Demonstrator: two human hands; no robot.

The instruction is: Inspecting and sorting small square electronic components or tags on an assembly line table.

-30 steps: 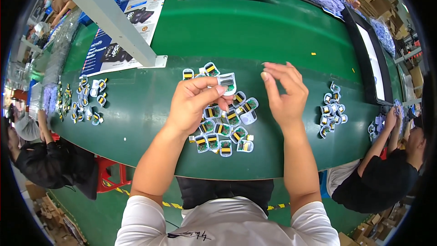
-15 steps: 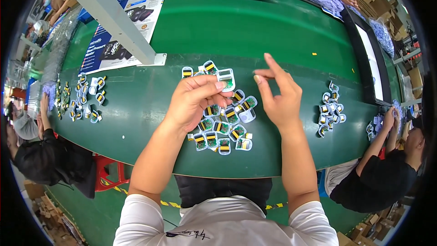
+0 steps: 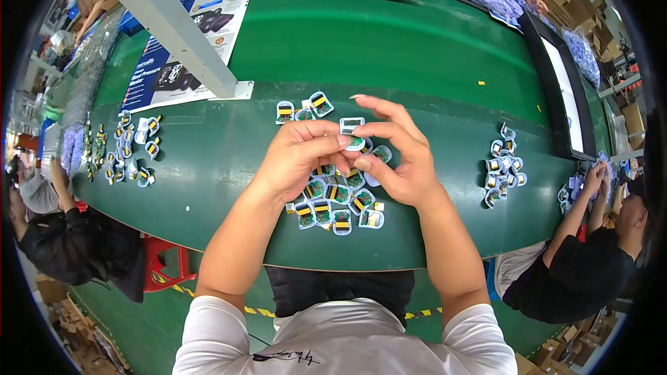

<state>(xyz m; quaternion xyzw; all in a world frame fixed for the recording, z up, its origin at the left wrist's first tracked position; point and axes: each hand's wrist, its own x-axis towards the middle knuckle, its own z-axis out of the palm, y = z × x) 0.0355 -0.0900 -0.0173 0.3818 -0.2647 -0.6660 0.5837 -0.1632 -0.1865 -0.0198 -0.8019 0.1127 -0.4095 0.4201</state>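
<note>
Busy room all around, and the wide green table (image 3: 208,215) curves across the middle, with a pile of small cases (image 3: 322,213) as its centrepiece. Now the change: the right hand (image 3: 411,170) swings in from the right of the pile, closing the gap of a moment ago! Its thumb and fingers stand apart, curved, one fingertip right at the edge of the held case (image 3: 352,126); whether it touches, I can't tell. The left hand (image 3: 292,156) keeps that case pinched between thumb and fingers, above the far part of the pile, its dark window now tipped at a new slant. So it's two hands at one case. Left and right of the pile, two smaller clusters (image 3: 506,164) lie unmoved.
</note>
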